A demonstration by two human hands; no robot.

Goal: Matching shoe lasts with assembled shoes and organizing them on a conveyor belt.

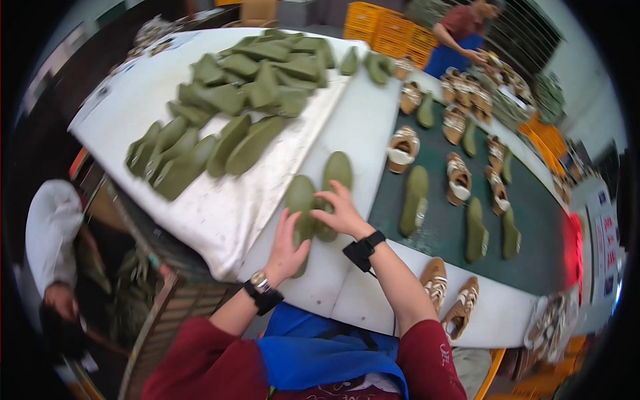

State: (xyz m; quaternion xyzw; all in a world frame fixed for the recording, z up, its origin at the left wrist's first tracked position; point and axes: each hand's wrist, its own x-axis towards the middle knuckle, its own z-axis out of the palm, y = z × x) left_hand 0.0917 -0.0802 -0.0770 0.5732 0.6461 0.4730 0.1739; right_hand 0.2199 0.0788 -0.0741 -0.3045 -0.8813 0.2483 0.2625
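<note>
Two green shoe lasts lie side by side on the white tabletop strip in front of me, toes pointing away. My left hand [285, 252] rests at the near left side of the left shoe last [301, 193], its fingers stretched along the edge and the thumb apart. Across the middle of the right shoe last [338, 167] lies my right hand [341, 212], fingers spread and tips reaching toward the left one. Neither last looks lifted. My palms hide parts of both, so any firm grip is hard to judge.
A heap of green shoe lasts [253, 77] covers the white cloth [220, 213] at left. Tan-and-white shoes [459, 179] and more lasts stand on a green conveyor belt [440, 227] at right. Yellow crates [387, 30] and a co-worker [460, 33] are beyond; another person [53, 233] is at left.
</note>
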